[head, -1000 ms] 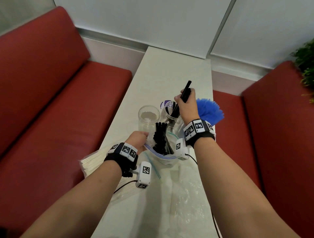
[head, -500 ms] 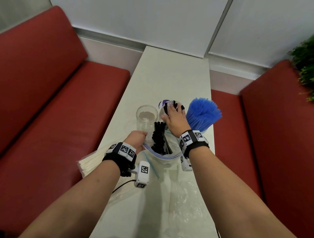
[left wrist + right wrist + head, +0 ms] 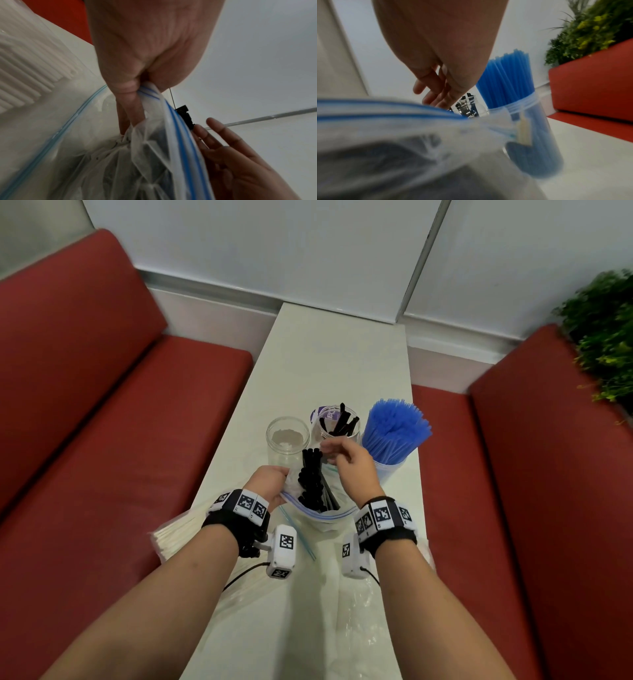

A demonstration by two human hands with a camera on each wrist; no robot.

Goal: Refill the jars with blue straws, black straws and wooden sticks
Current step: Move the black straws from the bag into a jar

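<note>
Dozens of black straws (image 3: 313, 479) stand in the zip bag (image 3: 325, 513) on the table (image 3: 329, 364), just in front of the jars. I judge them light, stiff, slippery; best pinched near the tops. My left hand (image 3: 270, 482) pinches the bag rim. My right hand (image 3: 349, 463) hovers at the straw tops, fingers loose, holding nothing. Middle jar (image 3: 337, 424) has a few.

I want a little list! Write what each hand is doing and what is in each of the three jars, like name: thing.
left hand: grips the rim of the zip bag
right hand: open, fingers by the black straws in the bag
left jar: no straws or sticks
middle jar: a few black straws
right jar: full of blue straws
</note>
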